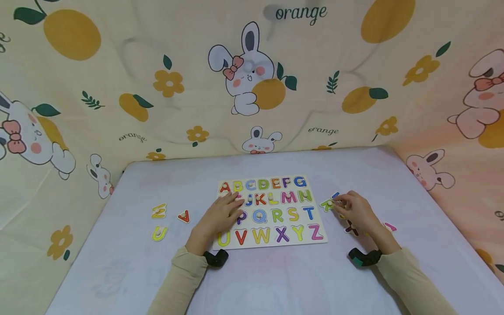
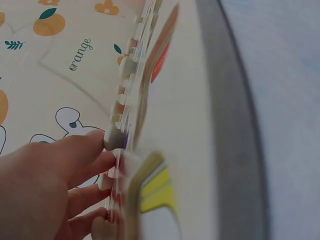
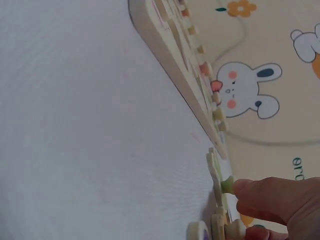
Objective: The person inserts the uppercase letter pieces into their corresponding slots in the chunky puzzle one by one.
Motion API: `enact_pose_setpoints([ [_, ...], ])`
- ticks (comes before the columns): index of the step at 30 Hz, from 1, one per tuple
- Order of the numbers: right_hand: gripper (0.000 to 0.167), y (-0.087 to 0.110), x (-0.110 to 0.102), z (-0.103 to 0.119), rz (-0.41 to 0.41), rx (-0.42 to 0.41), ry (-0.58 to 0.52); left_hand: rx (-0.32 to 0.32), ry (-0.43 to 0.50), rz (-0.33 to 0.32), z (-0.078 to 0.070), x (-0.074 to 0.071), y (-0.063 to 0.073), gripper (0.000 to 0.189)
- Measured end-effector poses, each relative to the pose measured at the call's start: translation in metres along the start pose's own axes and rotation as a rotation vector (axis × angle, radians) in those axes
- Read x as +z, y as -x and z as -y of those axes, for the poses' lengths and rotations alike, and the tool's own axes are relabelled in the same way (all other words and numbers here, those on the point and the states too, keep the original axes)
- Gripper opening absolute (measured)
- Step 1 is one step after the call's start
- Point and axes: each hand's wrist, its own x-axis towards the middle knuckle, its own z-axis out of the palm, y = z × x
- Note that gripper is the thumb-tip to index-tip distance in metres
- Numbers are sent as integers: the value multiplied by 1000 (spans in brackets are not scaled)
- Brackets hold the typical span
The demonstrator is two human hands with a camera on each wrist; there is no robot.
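Note:
A white alphabet puzzle board (image 1: pixel 231 239) lies in the middle of the table, with knobbed letters in its upper rows. My left hand (image 1: pixel 222 214) rests over its left side, fingers spread. In the left wrist view, the thumb touches a wooden knob (image 2: pixel 115 139) on a purple letter, while other fingertips reach knobs below it. Right of the board, my right hand (image 1: pixel 358 212) pinches the knob of a green letter piece (image 1: pixel 327 204). The right wrist view shows the fingertips at its green knob (image 3: pixel 228 185), the piece lying close over the table.
Loose letters lie left of the board: a yellow one (image 1: pixel 159 211), a red one (image 1: pixel 183 216) and a yellow U (image 1: pixel 159 233). Under and around my right hand are more pieces, including a dark one (image 1: pixel 351 228) and a pink one (image 1: pixel 390 226). A printed cloth (image 1: pixel 299 131) stands behind the table.

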Motion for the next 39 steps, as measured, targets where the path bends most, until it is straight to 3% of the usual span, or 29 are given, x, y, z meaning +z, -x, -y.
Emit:
enact_pose_setpoints([
  [6, 30, -1, 4, 2, 5, 28, -12, -7, 0, -5, -1, -1, 0, 44],
  [13, 29, -4, 8, 3, -15, 26, -1, -32, -10, 32, 0, 0, 0, 51],
  [20, 29, -6, 9, 5, -31, 62, 1, 4, -11, 41, 2, 0, 1, 63],
  [29, 25, -6, 8, 8, -45, 106, -52, 15, -22, 47, 3, 1, 0, 62],
  [39, 23, -8, 9, 21, -63, 48, -42, 16, -18, 49, 1, -1, 1, 61],
])
